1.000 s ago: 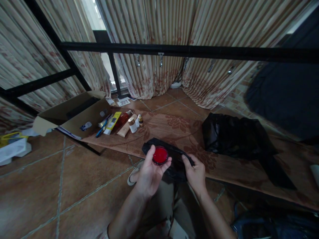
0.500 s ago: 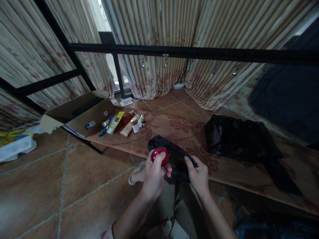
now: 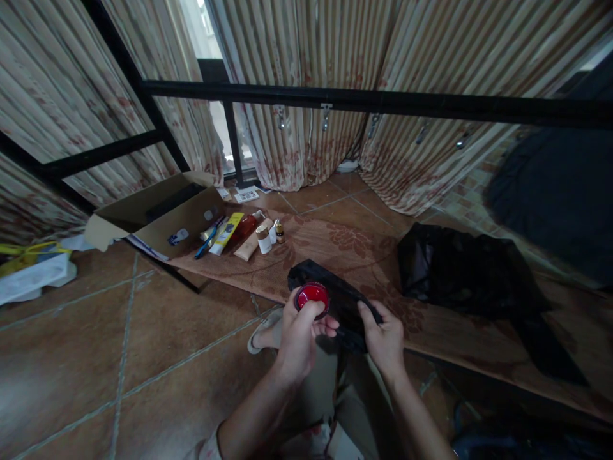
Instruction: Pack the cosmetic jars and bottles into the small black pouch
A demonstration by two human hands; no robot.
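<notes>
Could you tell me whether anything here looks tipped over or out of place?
The cardboard box lies on its side at the left end of the mat, tubes and bottles lying loose beside its opening.

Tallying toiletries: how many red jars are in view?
1: the jar is in the left hand, next to the pouch gripped by the right hand. More may lie hidden in the box.

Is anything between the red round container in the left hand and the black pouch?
Nothing visible is. The left hand holds the red round container just in front of the black pouch, whose near edge the right hand grips.
</notes>
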